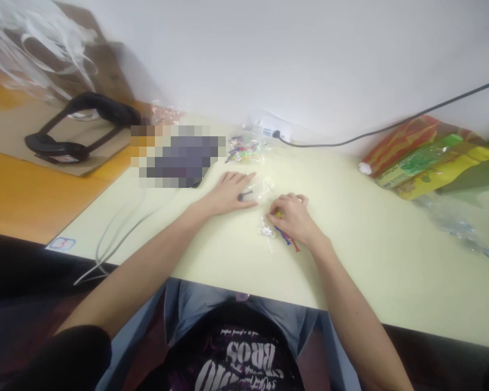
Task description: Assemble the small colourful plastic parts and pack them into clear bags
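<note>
Pale counter [228, 255]; left hand [230, 193] splayed left of a clear bag [266, 188]; right hand [292, 214] curled, grip unclear, over coloured pieces [285, 237] at the bag's near right; a palm's brush could scatter them.

At the bottom centre of the frame, your black shirt [244, 331] carries pale lettering that stands upside down to the view; the word "BROS" can be read in large capitals. The other lines printed above and below it are too blurred or script-like to make out surely. At the lower left, on the table's corner, you have a sticker [62, 243] with a blue outline around one character, apparently a 3 turned on its side. On the green bottle [411, 163] and yellow bottle [440, 174] at the right, your view is too blurred to read the print.
</note>
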`<action>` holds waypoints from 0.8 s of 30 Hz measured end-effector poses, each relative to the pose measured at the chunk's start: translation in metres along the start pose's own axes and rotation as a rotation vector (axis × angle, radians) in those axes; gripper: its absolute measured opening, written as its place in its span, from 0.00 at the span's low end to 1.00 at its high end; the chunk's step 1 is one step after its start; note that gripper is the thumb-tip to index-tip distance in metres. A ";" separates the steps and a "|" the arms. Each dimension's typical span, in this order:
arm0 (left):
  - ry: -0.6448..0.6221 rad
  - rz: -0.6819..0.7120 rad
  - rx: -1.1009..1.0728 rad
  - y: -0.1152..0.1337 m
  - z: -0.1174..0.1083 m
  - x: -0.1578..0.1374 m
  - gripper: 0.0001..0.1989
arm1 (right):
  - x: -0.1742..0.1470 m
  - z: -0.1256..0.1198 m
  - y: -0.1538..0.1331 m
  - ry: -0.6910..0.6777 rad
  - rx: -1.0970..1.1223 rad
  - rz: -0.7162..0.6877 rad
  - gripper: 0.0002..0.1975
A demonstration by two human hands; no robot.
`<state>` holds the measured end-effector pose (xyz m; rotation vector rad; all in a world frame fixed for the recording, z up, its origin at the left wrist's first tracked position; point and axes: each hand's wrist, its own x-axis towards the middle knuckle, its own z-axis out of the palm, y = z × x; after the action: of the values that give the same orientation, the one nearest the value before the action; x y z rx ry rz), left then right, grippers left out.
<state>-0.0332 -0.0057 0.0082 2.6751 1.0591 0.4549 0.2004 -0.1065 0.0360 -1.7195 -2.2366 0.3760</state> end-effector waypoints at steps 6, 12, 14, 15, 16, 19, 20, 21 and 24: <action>0.005 0.007 0.000 0.001 -0.001 0.000 0.45 | -0.002 -0.010 0.001 0.093 0.031 -0.037 0.19; 0.007 0.011 -0.007 -0.002 0.001 0.000 0.46 | -0.007 -0.014 -0.003 0.036 0.037 -0.248 0.22; 0.004 0.009 -0.011 -0.003 0.001 0.001 0.46 | -0.008 -0.012 -0.006 0.012 0.036 -0.305 0.22; 0.005 0.009 -0.011 -0.003 0.001 0.001 0.46 | -0.009 -0.012 -0.007 0.002 0.031 -0.321 0.22; 0.006 0.009 -0.010 -0.003 0.000 0.001 0.46 | -0.010 -0.011 -0.008 -0.006 0.019 -0.327 0.22; 0.012 0.013 -0.011 -0.003 -0.001 0.001 0.47 | -0.011 -0.009 -0.010 -0.032 -0.031 -0.321 0.18; 0.012 0.015 -0.015 -0.003 -0.002 0.000 0.47 | -0.011 -0.008 -0.011 -0.043 -0.045 -0.321 0.17; 0.011 0.014 -0.019 -0.003 -0.003 0.000 0.46 | -0.011 -0.008 -0.012 -0.055 -0.053 -0.325 0.16; 0.003 0.014 -0.036 -0.003 -0.004 0.001 0.46 | -0.011 -0.006 -0.016 -0.102 -0.052 -0.345 0.15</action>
<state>-0.0356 -0.0028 0.0114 2.6526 1.0241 0.4758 0.1913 -0.1210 0.0462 -1.3256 -2.5762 0.3334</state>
